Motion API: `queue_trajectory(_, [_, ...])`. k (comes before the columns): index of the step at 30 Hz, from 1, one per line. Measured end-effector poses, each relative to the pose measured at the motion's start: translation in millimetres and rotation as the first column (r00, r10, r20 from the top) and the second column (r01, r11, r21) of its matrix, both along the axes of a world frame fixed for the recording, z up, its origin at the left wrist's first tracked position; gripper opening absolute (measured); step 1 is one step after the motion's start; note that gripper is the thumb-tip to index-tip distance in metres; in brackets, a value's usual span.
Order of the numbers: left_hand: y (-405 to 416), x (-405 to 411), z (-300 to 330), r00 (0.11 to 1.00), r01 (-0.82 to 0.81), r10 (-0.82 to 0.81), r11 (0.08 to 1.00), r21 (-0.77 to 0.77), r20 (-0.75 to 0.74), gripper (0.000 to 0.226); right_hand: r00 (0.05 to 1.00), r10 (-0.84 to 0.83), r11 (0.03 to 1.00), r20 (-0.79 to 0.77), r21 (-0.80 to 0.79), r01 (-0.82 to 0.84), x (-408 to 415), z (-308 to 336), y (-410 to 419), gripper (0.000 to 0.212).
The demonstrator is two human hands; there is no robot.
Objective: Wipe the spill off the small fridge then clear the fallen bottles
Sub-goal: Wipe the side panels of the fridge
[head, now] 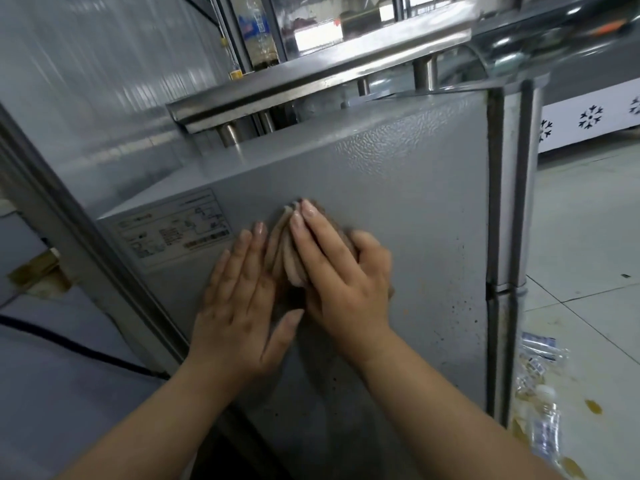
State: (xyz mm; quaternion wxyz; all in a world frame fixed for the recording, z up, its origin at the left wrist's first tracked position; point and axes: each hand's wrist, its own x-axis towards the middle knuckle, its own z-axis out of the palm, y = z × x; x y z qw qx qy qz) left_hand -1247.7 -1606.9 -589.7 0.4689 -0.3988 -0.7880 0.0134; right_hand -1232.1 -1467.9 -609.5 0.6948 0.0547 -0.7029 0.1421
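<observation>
Much of the crumpled brown-pink wiping cloth (pixel 289 258) is hidden from me: only its folded ridges show between and beneath the two hands, and I cannot make out its full outline. The printed label (pixel 173 225) on the small grey textured-metal fridge (pixel 398 209) is too blurred to read. The fallen clear plastic bottles (pixel 542 393) lie on the pale tiled floor (pixel 588 271) at the lower right, partly cut off by the fridge's corner and the frame edge, amid yellowish-brown spill patches.

My right hand (pixel 343 282) lies over the cloth, palm down, fingers straight and together, pressing it flat against the grey side panel; nothing is curled round it. My left hand (pixel 239 299) rests just beside it on the left, fingers extended and slightly spread on the panel, thumb reaching toward the cloth's lower edge.

The cloth sits mid-panel, its folds running lengthwise up the panel, along the line of the fingers. Dark specks dot the panel to its right.
</observation>
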Motion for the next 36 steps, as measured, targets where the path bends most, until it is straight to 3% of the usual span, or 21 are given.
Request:
queue_trajectory(2, [-0.7, 5.0, 5.6, 0.998, 0.016, -0.016, 1.0, -0.002, 0.057, 0.064, 1.0, -0.025, 0.999, 0.0, -0.024, 0.025, 2.1, 5.2, 20.8, 0.04])
queue_trajectory(4, [-0.1, 12.1, 12.1, 0.993, 0.016, -0.017, 1.0, 0.008, 0.114, 0.067, 0.997, -0.074, 0.966, 0.022, -0.248, 0.078, 4.7, 15.8, 48.6, 0.056])
queue_trajectory(6, [0.7, 18.4, 17.6, 0.992, 0.024, -0.025, 1.0, 0.005, 0.124, 0.067, 0.996, -0.078, 0.852, 0.031, -0.517, 0.083, 6.3, 31.8, 67.8, 0.07])
queue_trajectory(7, [1.2, 20.7, 20.2, 0.994, 0.031, -0.03, 1.0, -0.003, 0.109, 0.067, 0.997, -0.08, 0.813, 0.021, -0.576, 0.077, 5.2, 38.6, 66.3, 0.071])
queue_trajectory(9, [2.4, 22.4, 24.7, 0.996, 0.041, -0.04, 0.999, -0.011, 0.077, 0.065, 0.997, -0.074, 0.869, -0.016, -0.492, 0.057, 0.9, 45.7, 45.6, 0.069])
queue_trajectory(11, [1.8, 20.4, 26.6, 0.997, 0.035, -0.035, 0.999, -0.001, 0.073, 0.066, 0.997, -0.059, 0.981, -0.055, -0.186, 0.048, -5.9, 40.1, 18.8, 0.054])
queue_trajectory(12, [0.0, 18.7, 25.6, 0.997, 0.029, -0.029, 1.0, 0.005, 0.077, 0.065, 0.996, -0.05, 0.998, -0.077, -0.045, 0.046, -7.3, 36.4, 9.8, 0.046])
queue_trajectory(14, [-4.4, 14.9, 21.1, 0.997, 0.018, -0.018, 1.0, 0.001, 0.074, 0.065, 0.994, -0.041, 0.996, -0.1, 0.077, 0.049, -8.4, 35.2, 13.2, 0.04])
queue_trajectory(16, [-6.2, 12.8, 15.7, 0.997, 0.024, -0.022, 0.999, -0.027, 0.067, 0.064, 0.994, -0.056, 0.997, -0.091, 0.042, 0.06, -4.7, 37.7, 37.0, 0.043])
queue_trajectory(19, [1.9, 14.4, 10.2, 0.997, 0.063, -0.06, 0.996, -0.065, 0.056, 0.064, 0.995, -0.1, 0.967, -0.01, -0.235, 0.095, 3.9, 44.3, 87.0, 0.052])
queue_trajectory(21, [12.5, 17.3, 9.6, 0.993, 0.109, -0.105, 0.991, -0.076, 0.054, 0.065, 0.989, -0.146, 0.931, 0.004, -0.339, 0.138, 5.1, 40.9, 97.5, 0.056])
queue_trajectory(23, [23.6, 18.9, 10.0, 0.988, 0.147, -0.143, 0.985, -0.092, 0.051, 0.065, 0.989, -0.147, 0.946, -0.013, -0.294, 0.137, 1.0, 24.9, 76.6, 0.057])
queue_trajectory(27, [28.5, 17.7, 10.0, 0.984, 0.178, -0.174, 0.979, -0.097, 0.046, 0.066, 0.996, -0.044, 0.999, -0.08, 0.024, 0.046, -2.3, 2.6, 39.6, 0.034])
queue_trajectory(29, [24.4, 18.9, 6.5, 0.984, 0.174, -0.171, 0.979, -0.109, 0.043, 0.065, 0.996, -0.041, 0.998, -0.084, 0.052, 0.045, 0.9, 9.8, 55.4, 0.032])
queue_trajectory(32, [27.5, 23.3, -0.6, 0.983, 0.182, -0.177, 0.972, -0.151, 0.043, 0.066, 0.994, -0.086, 0.981, -0.069, -0.181, 0.073, 4.7, 10.7, 92.2, 0.042])
queue_trajectory(34, [35.3, 23.7, -3.2, 0.982, 0.19, -0.185, 0.965, -0.179, 0.045, 0.066, 0.992, -0.127, 0.911, -0.001, -0.395, 0.116, 6.8, 1.0, 112.3, 0.056])
queue_trajectory(36, [42.6, 20.1, -5.0, 0.982, 0.189, -0.184, 0.963, -0.192, 0.046, 0.066, 0.987, -0.16, 0.863, 0.027, -0.482, 0.153, 8.9, -16.8, 116.0, 0.06])
